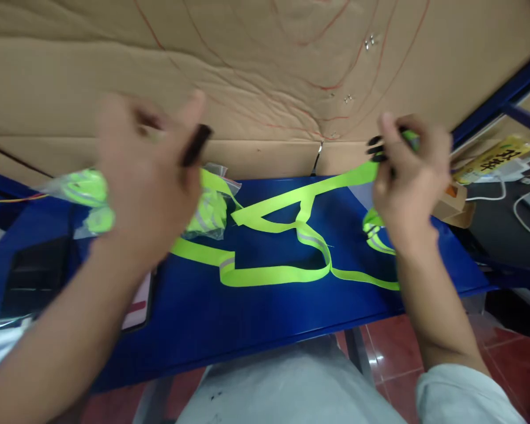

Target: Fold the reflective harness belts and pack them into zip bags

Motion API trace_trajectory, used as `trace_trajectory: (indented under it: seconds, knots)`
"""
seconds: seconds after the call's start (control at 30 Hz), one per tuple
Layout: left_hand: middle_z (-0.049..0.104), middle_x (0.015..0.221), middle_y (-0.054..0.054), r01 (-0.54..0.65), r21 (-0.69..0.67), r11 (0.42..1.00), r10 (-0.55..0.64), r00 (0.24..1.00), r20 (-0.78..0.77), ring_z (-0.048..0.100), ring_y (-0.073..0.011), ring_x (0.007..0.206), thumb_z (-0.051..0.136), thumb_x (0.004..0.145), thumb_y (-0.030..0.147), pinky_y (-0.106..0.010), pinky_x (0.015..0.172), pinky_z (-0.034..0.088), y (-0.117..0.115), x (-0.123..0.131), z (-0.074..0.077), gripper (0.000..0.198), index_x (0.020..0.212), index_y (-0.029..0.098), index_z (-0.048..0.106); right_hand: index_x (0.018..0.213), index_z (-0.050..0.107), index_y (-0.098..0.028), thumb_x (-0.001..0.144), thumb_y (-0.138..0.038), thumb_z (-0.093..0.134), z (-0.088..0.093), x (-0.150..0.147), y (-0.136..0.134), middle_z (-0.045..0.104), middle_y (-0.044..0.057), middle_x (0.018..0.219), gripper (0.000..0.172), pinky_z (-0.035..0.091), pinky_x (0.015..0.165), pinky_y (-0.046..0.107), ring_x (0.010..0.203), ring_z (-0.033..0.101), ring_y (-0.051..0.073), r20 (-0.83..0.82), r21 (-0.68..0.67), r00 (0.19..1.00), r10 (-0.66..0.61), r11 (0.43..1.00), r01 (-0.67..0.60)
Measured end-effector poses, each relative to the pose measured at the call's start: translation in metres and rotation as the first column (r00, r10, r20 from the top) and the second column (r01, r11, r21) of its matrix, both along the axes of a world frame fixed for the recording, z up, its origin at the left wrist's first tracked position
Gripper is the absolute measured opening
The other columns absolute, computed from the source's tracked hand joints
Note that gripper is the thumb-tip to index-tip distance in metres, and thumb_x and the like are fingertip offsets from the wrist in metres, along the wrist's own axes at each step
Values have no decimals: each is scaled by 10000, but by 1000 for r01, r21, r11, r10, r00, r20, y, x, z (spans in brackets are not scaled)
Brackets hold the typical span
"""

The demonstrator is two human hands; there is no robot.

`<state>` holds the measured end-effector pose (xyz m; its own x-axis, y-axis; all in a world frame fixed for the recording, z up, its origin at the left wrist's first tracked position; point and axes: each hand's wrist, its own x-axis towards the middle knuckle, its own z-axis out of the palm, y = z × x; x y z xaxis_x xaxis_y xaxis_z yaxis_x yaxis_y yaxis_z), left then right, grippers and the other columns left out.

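Observation:
My left hand [145,171], blurred by motion, is closed with a black buckle piece [197,144] between thumb and fingers. On the right, my right hand [410,176] pinches a pronged black buckle [375,148] at the end of a neon-yellow strap. This reflective strap [282,275] has a grey stripe and runs in loose, twisted loops between the hands, over the blue table [194,330]. Both hands are raised above the tabletop, wide apart. Another part of the strap [377,238] lies beneath my right wrist. Part of the strap is hidden behind my left hand.
Clear bags of neon-yellow straps [212,209] lie behind my left hand. A phone [140,306] and a black flat object [33,282] are at left. Cardboard [256,70] with red lines backs the table. At right are a small carton [454,206], a yellow packet [494,159] and white cables.

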<state>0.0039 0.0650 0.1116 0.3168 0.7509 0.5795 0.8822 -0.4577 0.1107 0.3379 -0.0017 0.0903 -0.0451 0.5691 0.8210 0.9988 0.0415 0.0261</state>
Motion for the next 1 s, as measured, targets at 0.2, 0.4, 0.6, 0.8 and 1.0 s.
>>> trace_trajectory:
  seconds: [0.2, 0.4, 0.6, 0.8, 1.0]
  knots:
    - [493, 1499, -197, 46, -177, 983, -84, 974, -210, 599, -373, 1239, 392, 982, 104, -481, 947, 567, -31, 72, -52, 710, 1663, 217, 226, 1628, 354, -208, 1006, -205, 440, -58, -87, 11, 438, 193, 1472, 628, 460, 1127, 579, 1399, 453, 339, -269, -195, 913, 306, 911, -363]
    - [562, 1328, -229, 7, -193, 981, -55, 968, -243, 605, -364, 1172, 420, 990, 169, -410, 796, 619, -34, 78, -76, 675, 1625, 37, 233, 1690, 146, -227, 1045, -198, 387, -80, -91, 6, 375, 193, 1473, 689, 412, 1184, 557, 1420, 400, 318, -314, -187, 902, 296, 912, -364]
    - [537, 1344, -241, 22, -257, 966, -73, 979, -190, 599, -364, 1190, 452, 980, 190, -400, 739, 632, -39, 86, -73, 712, 1624, 32, 193, 1695, 12, -266, 1032, -148, 348, -89, -106, 4, 393, 198, 1481, 753, 453, 1144, 570, 1396, 432, 331, -294, -263, 911, 289, 892, -368]
    - [521, 1354, -260, -13, -274, 962, -35, 985, -171, 574, -388, 1236, 435, 976, 175, -417, 778, 626, -35, 82, -74, 724, 1626, 23, 155, 1694, 3, -238, 1054, -189, 368, -92, -102, 5, 353, 215, 1474, 738, 449, 1153, 553, 1418, 402, 331, -298, -210, 916, 267, 918, -336]
    - [506, 1328, -248, 110, -292, 950, -139, 987, -82, 585, -354, 1172, 473, 946, 170, -456, 882, 588, -35, 83, -93, 778, 1626, 33, 121, 1690, -54, -219, 1005, -104, 360, -99, -104, 4, 342, 229, 1501, 808, 438, 1143, 578, 1438, 375, 347, -240, -283, 928, 286, 893, -349]
